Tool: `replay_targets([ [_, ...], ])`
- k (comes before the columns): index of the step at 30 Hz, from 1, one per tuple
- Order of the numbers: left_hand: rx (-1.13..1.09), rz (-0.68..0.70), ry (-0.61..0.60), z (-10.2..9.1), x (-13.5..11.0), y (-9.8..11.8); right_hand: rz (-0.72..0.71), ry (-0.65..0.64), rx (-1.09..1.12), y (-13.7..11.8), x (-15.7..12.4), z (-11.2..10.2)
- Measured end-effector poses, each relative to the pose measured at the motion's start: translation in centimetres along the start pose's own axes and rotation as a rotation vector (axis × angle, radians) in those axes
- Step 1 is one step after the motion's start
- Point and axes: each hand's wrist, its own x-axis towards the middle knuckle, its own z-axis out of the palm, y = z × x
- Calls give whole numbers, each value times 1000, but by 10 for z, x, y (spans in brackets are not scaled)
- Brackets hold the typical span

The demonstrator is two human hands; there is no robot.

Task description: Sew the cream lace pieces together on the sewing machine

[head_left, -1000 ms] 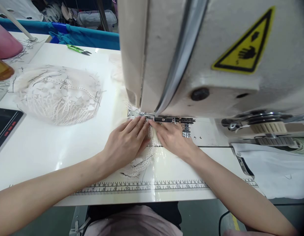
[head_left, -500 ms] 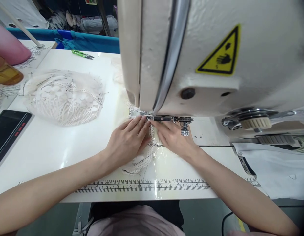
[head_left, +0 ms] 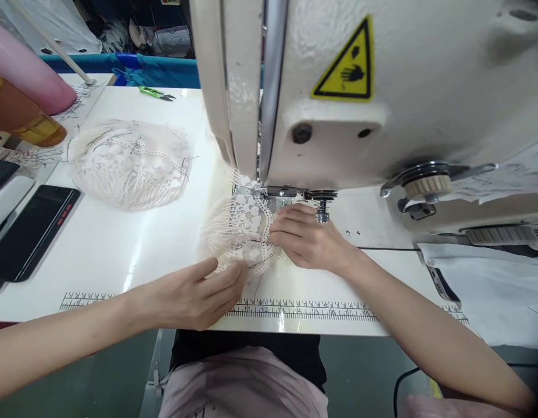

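Observation:
A small piece of white lace [head_left: 240,229] lies on the white table under the presser foot [head_left: 275,193] of a cream sewing machine [head_left: 382,98]. My right hand [head_left: 306,238] rests on the table with its fingertips pressed on the right edge of the lace, just in front of the foot. My left hand [head_left: 199,293] lies near the table's front edge, fingers loosely curled, with the fingertips touching the near edge of the lace.
A heap of white lace pieces [head_left: 129,162] lies at the left. A black phone [head_left: 31,229] sits at the left edge, green thread snips [head_left: 154,93] at the back. A printed ruler [head_left: 295,310] runs along the front edge. White cloth [head_left: 491,290] lies at the right.
My left hand has drawn back from the presser foot toward the table's front edge, uncovering the lace. My right hand has stayed by the foot. The view has shifted.

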Motion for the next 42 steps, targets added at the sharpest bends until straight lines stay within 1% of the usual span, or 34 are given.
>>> replay_targets([
  [1,-17,-40,20,0,-1,2,-2,12,15,0,-1,0],
  [2,-64,-113,41,0,0,2,-3,26,33,0,-1,1],
  [4,-235,-357,66,-3,4,-4,-7,47,85,0,-2,0],
  [6,-426,-635,49,-8,10,-18,6,49,113,0,-1,-1],
  [7,-502,-734,34,-11,13,-26,20,47,108,0,0,-2],
  [8,-561,-785,14,-12,16,-34,30,47,97,0,0,-2],
  [9,-608,-786,-9,-13,18,-41,36,51,83,0,1,-2],
  [10,-642,-752,-35,-11,20,-46,40,56,73,0,2,-2],
  [13,-696,-597,-70,1,26,-55,39,56,91,0,2,-1],
  [14,-692,-563,-56,6,28,-55,45,49,101,1,2,-1],
  [17,-655,-531,21,20,33,-51,59,37,125,1,1,-1],
  [20,-544,-470,97,30,36,-47,41,56,132,2,0,-1],
  [24,-284,-382,163,41,36,-41,1,61,131,5,-2,-2],
  [27,-172,-361,243,48,36,-37,22,26,113,5,-5,-1],
  [29,-165,-371,272,50,35,-35,69,-2,57,4,-7,0],
  [31,-173,-386,281,50,34,-34,83,2,-7,3,-8,0],
  [34,-152,-391,282,48,33,-33,22,36,-20,2,-6,-2],
  [37,-103,-366,318,48,33,-34,-11,72,58,2,-1,-5],
  [40,-175,-362,343,50,33,-34,10,105,112,3,1,-5],
  [42,-266,-375,317,52,32,-33,26,101,113,3,0,-4],
])
